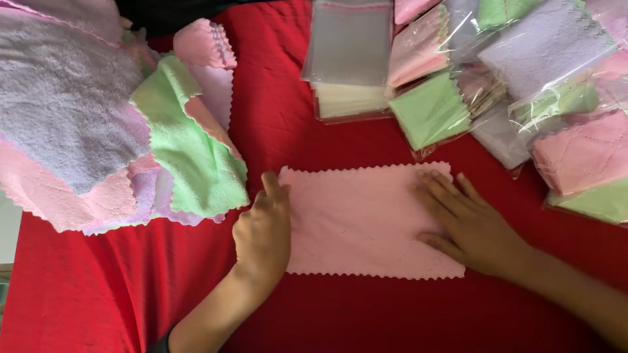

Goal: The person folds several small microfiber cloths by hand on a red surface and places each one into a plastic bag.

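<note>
1. Head view, work item: a pink microfibre cloth (366,219) with scalloped edges lies flat on the red cover (281,111), just below the centre of the frame. It appears to be folded into a rectangle. Its long axis runs 9 o'clock to 3 o'clock.

2. Head view, left hand (263,229): it rests at the cloth's 9 o'clock short edge, fingers curled loosely and pointing toward 12 o'clock. It touches the edge; whether any fabric is pinched cannot be told, as the fingertips are hidden.

3. Head view, right hand (468,225): it lies palm down, fingers spread flat, on the cloth's 3 o'clock end, pressing rather than gripping. Nothing is held.

4. Key relation: each hand covers one short end, so the cloth's length spans the gap between them. Both hands are equally near the cloth.

5. Surroundings: a loose pile of cloths (98,124) in grey, pink, lilac and green lies at 10 o'clock. A stack of clear plastic bags (348,46) sits at 12 o'clock. Bagged cloths (549,85) overlap from 1 o'clock to 3 o'clock, well apart from the left hand.
</note>
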